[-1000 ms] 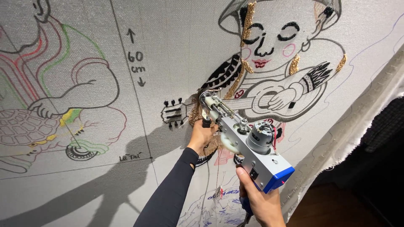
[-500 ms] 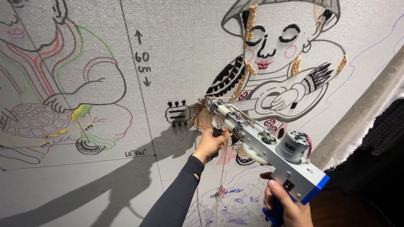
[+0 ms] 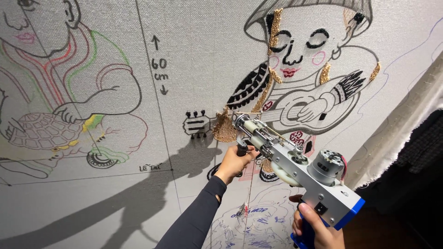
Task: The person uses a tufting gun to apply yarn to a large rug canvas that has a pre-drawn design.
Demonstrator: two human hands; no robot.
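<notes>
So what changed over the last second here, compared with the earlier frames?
The view shifted: the tufting gun and both hands sit lower and further right in the picture, and more of the drawings on the cloth shows at left. The gun's tip stays at the gold tufted patch by the guitar head. Left hand keeps its hold on the front handle, right hand on the blue grip. Nothing was let go.

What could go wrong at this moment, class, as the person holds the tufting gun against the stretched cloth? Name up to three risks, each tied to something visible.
1. The left hand grips the front handle just behind the tufting gun tip, so fingers could slip toward the moving parts.
2. The gun meets the cloth at a slant, which might snag or tear it.
3. The right hand reaches the rear grip at arm's length, so aim could drift off the drawn guitar lines.
</notes>
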